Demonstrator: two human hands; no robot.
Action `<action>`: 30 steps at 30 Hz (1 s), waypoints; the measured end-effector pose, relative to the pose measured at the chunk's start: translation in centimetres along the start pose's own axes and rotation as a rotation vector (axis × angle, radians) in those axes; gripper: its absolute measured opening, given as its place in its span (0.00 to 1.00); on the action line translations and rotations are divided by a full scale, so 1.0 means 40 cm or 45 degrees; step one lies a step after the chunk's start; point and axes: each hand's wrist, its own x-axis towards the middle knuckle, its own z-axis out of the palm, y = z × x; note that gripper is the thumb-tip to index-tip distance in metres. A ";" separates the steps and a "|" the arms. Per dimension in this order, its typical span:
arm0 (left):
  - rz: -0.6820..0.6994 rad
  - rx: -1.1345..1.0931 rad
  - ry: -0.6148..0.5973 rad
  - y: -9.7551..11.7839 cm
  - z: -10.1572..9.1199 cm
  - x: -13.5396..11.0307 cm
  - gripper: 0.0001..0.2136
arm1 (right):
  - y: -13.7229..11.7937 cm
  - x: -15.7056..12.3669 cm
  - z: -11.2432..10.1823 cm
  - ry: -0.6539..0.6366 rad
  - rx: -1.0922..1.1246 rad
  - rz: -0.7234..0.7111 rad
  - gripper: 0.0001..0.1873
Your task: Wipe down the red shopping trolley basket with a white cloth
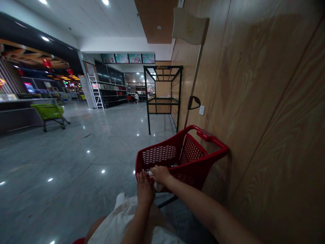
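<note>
Left hand (pixel 145 188): fingers open and extended, resting at the near corner of a red shopping cart (pixel 162 156). Right hand (pixel 160 175): fingers curled, gripping a white cloth (pixel 157 186) against the same corner, between the two hands. The cart stands just beside a wooden wall (pixel 266 101), with a mop (pixel 190 26) leaning on the wall beyond it. Also shown: a black metal shelf frame (pixel 162 98) ahead and a green shopping cart (pixel 48 112) on the tiled floor (pixel 50 162), well apart at left.
</note>
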 end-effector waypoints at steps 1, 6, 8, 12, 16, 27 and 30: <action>0.005 0.004 0.004 0.000 -0.001 -0.001 0.41 | -0.019 0.013 0.005 0.008 0.014 -0.013 0.17; -0.063 0.008 -0.067 0.011 -0.018 0.002 0.42 | -0.039 0.027 0.010 0.024 0.038 -0.050 0.14; -0.122 0.015 -0.112 0.018 -0.036 0.005 0.41 | -0.019 0.018 0.005 0.008 0.024 -0.048 0.15; -0.192 0.033 -0.218 0.029 -0.077 0.020 0.41 | 0.074 -0.027 -0.017 -0.046 -0.080 -0.014 0.15; -0.214 -0.001 -0.250 0.042 -0.092 0.033 0.40 | 0.246 -0.125 -0.067 -0.063 -0.222 0.052 0.14; -0.235 -0.086 -0.112 0.064 -0.050 0.033 0.46 | 0.547 -0.296 -0.171 0.192 -0.358 0.005 0.16; -0.218 -0.088 -0.118 0.060 -0.048 0.032 0.46 | 0.491 -0.269 -0.143 0.135 -0.355 0.064 0.15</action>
